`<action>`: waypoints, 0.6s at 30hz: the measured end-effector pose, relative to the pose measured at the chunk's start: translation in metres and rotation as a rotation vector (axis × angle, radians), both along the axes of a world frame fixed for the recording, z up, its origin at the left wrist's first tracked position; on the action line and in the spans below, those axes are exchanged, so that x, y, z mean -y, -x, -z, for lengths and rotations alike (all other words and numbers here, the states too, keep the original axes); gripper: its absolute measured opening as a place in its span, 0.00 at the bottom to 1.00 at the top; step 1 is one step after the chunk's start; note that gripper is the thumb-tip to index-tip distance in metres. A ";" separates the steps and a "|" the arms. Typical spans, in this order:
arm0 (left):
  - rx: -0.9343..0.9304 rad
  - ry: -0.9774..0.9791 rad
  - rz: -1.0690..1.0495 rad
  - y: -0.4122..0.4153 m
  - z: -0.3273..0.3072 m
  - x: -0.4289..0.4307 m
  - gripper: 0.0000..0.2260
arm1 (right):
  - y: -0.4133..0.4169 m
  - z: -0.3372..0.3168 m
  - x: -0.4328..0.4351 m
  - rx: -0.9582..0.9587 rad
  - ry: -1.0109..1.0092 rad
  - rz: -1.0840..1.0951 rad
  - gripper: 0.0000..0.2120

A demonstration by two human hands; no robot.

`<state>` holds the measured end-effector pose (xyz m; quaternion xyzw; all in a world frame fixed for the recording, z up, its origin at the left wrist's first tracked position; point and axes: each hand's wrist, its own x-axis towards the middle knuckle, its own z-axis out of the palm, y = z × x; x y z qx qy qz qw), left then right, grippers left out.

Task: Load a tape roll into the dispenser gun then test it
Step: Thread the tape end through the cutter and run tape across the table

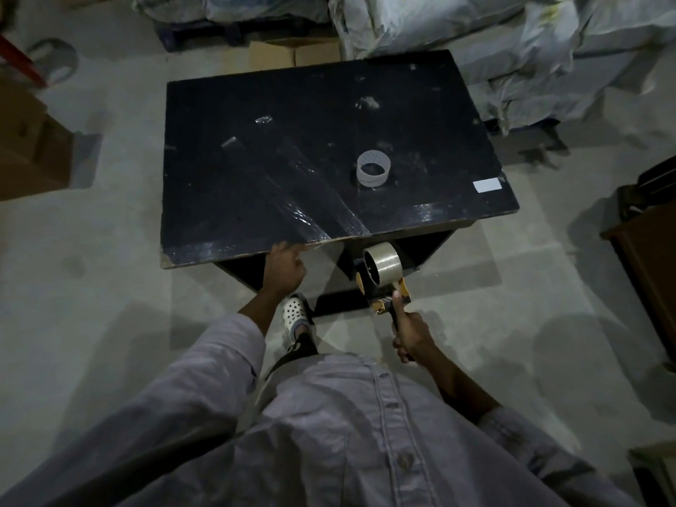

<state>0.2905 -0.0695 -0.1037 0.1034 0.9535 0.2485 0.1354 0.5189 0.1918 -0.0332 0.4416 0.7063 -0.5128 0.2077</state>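
Observation:
A yellow and black tape dispenser gun point(380, 287) carries a clear tape roll point(384, 267) on its spool. My right hand point(411, 334) grips the gun's handle below the near edge of the black table point(226, 170). A clear strip of tape runs from the tabletop down toward the gun. My left hand point(285, 267) is closed at the table's near edge, fingers pressed against the tape there. An empty white tape core point(373, 168) stands on the tabletop, right of centre.
Shiny strips of stuck tape point(303, 210) cross the tabletop, and a white label point(486, 185) lies at its right edge. Cardboard boxes point(29, 148) stand at left, grey sacks point(512, 49) behind and right, dark furniture point(647, 258) at far right. My foot in a white shoe point(296, 312) is under the table.

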 end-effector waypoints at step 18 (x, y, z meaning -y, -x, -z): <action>0.887 -0.672 -0.680 0.018 -0.023 -0.066 0.06 | 0.095 -0.045 0.015 -0.324 0.061 0.024 0.39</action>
